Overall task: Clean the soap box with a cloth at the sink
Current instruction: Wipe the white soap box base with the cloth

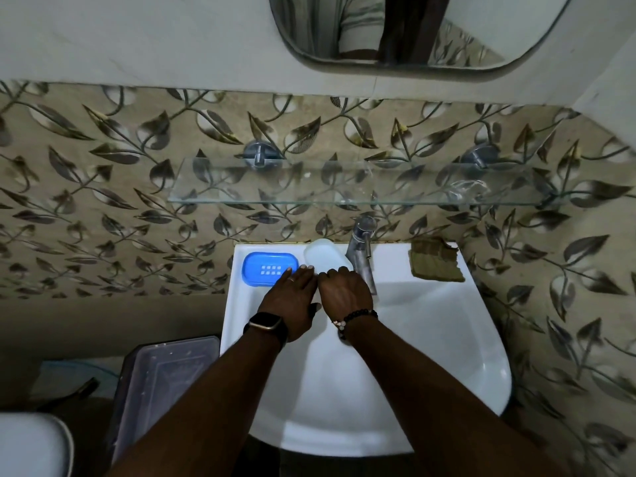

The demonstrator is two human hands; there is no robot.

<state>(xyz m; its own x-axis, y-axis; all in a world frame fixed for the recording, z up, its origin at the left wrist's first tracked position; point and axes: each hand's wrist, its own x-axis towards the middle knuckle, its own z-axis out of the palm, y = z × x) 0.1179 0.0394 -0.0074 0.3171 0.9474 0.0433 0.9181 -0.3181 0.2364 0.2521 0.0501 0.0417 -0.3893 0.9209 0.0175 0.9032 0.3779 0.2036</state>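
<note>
A single wide-angle view comes from a camera worn on the person's head. It stands close over a white sink (444,339) and looks steeply down and forward at it, facing the wall behind the sink. The sink fills the lower middle of the frame, and both forearms reach in over its near rim from the bottom edge. Behind the sink the view takes in the tap (361,247). Above the sink are a glass shelf (344,185) and the lower edge of a mirror (413,32). Straight lines bow towards the frame's edges.
</note>
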